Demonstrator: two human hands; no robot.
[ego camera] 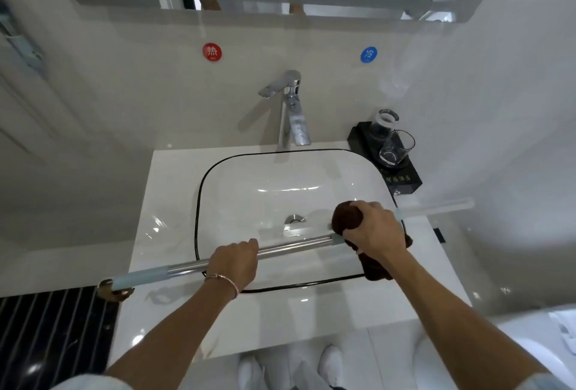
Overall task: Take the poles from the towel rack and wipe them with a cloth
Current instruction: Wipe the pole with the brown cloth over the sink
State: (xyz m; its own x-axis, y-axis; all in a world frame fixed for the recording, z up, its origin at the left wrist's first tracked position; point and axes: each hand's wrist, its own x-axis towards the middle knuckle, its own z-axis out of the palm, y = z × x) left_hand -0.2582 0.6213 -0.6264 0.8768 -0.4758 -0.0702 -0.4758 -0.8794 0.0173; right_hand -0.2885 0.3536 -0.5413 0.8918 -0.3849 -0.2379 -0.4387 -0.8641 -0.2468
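At the far left, the pole's (296, 244) end carries a round metal fitting (107, 287) and hangs over the edge of the white counter (146, 233), above a dark striped floor (46, 327). From there the pole runs up and to the right across the front of the sink (199, 202), held in the air above the basin. It has a pale blue covering near each end and bare chrome in the middle.

The left hand (233, 260) grips the pole from above with its fingers curled round the chrome part, and a thin bracelet (225, 280) sits on that wrist. Behind the sink, a chrome tap (293, 109) stands at the wall with a red round sticker (212, 52) above it to the left and a blue one (369, 54) to the right.

Further right along the pole, the right hand (372, 230) clutches a brown cloth (346, 218) wrapped round it, fingers closed over both. A loose part of the cloth hangs below the wrist. Past this hand the pole's pale end reaches out beyond the sink's right rim and looks blurred. A black tray (405, 177) holding clear glasses (397, 148) sits at the counter's back right corner.
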